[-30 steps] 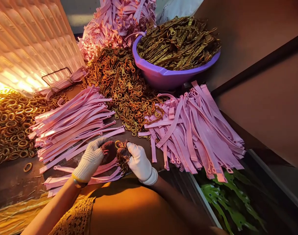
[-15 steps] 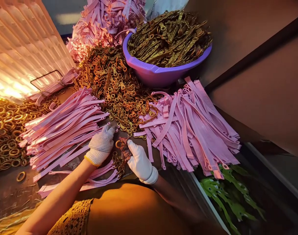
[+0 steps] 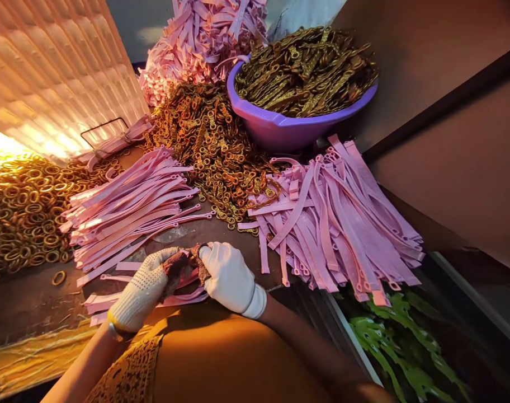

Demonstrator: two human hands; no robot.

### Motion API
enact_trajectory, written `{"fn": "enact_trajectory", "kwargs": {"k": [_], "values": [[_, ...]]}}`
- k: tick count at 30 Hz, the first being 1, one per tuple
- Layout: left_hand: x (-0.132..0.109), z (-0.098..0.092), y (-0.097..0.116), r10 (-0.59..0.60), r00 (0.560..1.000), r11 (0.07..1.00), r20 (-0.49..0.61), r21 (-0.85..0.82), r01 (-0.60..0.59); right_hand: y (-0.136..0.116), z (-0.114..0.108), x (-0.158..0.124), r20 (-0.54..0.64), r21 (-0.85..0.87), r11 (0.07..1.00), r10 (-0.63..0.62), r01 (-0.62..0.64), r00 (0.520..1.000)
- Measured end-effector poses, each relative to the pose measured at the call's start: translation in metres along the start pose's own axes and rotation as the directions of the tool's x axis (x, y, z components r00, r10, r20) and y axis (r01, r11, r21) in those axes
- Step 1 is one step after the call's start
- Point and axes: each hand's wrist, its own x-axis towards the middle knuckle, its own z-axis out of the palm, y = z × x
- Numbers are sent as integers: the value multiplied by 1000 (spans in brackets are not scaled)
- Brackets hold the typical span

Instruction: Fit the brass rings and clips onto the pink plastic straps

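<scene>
Forearms angle in over table's (image 3: 24, 305) front edge. Gloved left hand (image 3: 140, 288) and right hand (image 3: 230, 277) meet at fingertips, fingers curled; can't tell what's pinched, mostly hidden. Pink straps (image 3: 129, 215) beyond left hand, back from front edge.

Both forearms (image 3: 85, 361) angle inward, the left grip (image 3: 146, 285) and right grip (image 3: 228, 275) curled, fingertips (image 3: 175, 265) close together.

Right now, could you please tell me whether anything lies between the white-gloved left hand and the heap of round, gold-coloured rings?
Yes: the long, flat pink strips on the left lie between the left hand and the rings. Lying low, they look easy to reach over.
</scene>
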Motion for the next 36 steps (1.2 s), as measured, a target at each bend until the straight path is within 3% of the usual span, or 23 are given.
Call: {"fn": "enact_trajectory", "kwargs": {"k": [5,10,15,18,22,27,30,33,36], "values": [[0,-7,-18,118,993,988,-14,106,-116,-13,5,-2,-124,-349,933,-134,83,983],[5,-21,-37,284,958,854,32,446,-268,-9,14,-5,-143,-379,913,-221,153,965],[7,-24,-42,311,944,708,113,635,-309,-4,24,-8,-187,-372,917,-224,142,957],[8,-22,-40,313,937,714,153,613,-339,-2,27,-8,-199,-352,925,-225,145,954],[10,-20,-37,292,950,810,109,500,-307,0,28,-7,-154,-317,938,-200,144,968],[10,-16,-37,245,956,874,164,390,-290,2,27,-6,-128,-313,938,-195,147,972],[8,-14,-37,244,964,908,105,325,-265,1,21,-4,-121,-239,968,-109,77,987],[4,-13,-39,192,981,967,23,164,-193,0,8,2,8,-63,996,-58,58,998],[0,-16,-45,183,983,974,3,137,-181,-2,-8,10,237,94,992,-106,86,966]]}}
